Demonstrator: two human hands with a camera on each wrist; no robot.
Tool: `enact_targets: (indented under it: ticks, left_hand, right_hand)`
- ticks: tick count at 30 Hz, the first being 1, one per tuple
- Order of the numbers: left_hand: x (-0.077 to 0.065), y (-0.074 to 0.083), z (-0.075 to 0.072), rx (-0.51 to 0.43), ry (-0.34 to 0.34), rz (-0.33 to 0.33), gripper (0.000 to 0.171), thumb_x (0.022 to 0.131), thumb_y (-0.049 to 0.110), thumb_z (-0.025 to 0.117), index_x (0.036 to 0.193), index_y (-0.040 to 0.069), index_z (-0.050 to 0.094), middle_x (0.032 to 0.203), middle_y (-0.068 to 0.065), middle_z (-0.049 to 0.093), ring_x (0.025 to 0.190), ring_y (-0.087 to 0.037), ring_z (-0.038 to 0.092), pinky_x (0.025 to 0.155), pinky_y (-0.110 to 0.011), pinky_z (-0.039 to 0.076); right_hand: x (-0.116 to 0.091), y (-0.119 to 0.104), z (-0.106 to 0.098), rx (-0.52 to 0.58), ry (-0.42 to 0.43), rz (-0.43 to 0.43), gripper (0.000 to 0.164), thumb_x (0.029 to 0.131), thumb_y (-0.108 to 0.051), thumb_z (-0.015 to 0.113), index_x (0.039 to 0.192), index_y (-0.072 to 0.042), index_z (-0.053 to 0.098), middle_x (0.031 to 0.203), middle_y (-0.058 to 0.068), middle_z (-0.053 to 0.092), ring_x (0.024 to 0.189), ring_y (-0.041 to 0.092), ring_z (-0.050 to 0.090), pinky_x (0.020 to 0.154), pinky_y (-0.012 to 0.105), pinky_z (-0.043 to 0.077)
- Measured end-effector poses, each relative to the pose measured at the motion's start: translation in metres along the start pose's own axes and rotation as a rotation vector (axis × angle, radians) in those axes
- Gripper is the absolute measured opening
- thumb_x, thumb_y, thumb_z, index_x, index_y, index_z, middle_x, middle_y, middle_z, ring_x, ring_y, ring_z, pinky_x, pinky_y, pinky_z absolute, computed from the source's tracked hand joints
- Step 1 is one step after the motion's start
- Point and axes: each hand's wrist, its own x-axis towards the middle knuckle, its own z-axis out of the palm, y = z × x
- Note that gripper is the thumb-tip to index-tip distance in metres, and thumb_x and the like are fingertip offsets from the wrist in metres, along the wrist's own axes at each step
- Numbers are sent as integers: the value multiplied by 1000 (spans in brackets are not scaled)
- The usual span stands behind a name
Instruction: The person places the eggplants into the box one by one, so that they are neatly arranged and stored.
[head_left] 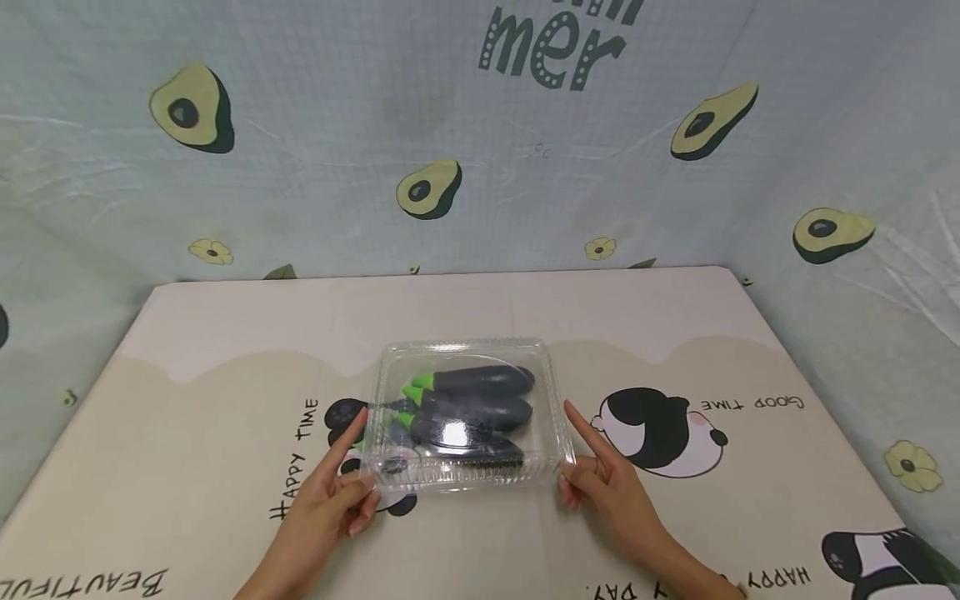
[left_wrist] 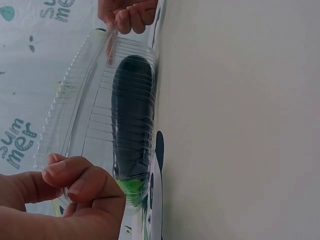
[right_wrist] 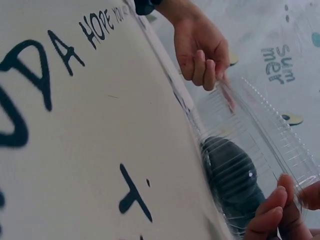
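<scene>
A clear plastic clamshell box with a closed-looking lid lies in the middle of the table, in front of me. Inside it several dark purple eggplants with bright green caps lie side by side. My left hand pinches the box's near left corner between thumb and curled fingers, its index finger stretched along the side. On the near right corner my right hand grips in the same way, index finger pointing up that side. The left wrist view shows an eggplant through the ribbed wall; whether the base touches the table cannot be told.
A pale tablecloth with printed pandas and lettering covers the table. Behind and at both sides hangs a light curtain with avocado prints.
</scene>
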Motion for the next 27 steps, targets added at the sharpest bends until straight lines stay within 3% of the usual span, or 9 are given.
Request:
enact_targets:
  ticks: [5,9,13,21,24,27]
  left_hand:
    - [-2,-3,-4,-1,-10,-6,71,97,3,45,154,29,14,66,-7,52,55,-12,43,55,-24,42]
    - [-5,-5,-6,-9,-59,4,71,98,4,43,155,29,7,69,-9,58,57,-13,47,56,-26,45]
    - [-6,-6,-5,-14,-87,18,72,99,4,42,155,28,3,74,-14,62,59,-15,52,57,-27,46]
    - [-7,-3,-3,9,-118,36,74,99,2,42,155,28,0,80,-28,63,58,-17,54,60,-30,49]
    - [-7,1,-9,41,-127,16,76,100,8,47,154,30,0,79,-25,65,60,-19,56,62,-33,51]
    - [-10,7,-21,123,-111,20,71,101,12,47,155,24,3,82,-20,65,62,-23,59,62,-33,52]
  right_hand:
    - [-1,0,-4,-19,-96,-5,67,98,-9,52,154,-23,18,74,15,62,67,20,58,63,29,51]
    - [-1,-1,-9,-37,-167,1,67,100,-11,50,155,-24,14,81,16,64,74,23,60,66,28,50]
    - [-2,-2,-15,-71,-211,-41,67,100,-7,48,155,-20,11,84,15,66,76,25,62,66,28,50]
    - [-2,-1,-20,-101,-219,-57,68,100,-6,48,155,-20,11,85,15,67,78,26,63,65,31,51]
    - [-3,-2,-26,-172,-205,-79,65,99,-6,49,154,-17,16,91,13,66,79,24,62,66,30,51]
    - [-3,-4,-37,-259,-171,-124,62,98,-3,49,153,-13,22,104,12,63,83,22,62,66,30,52]
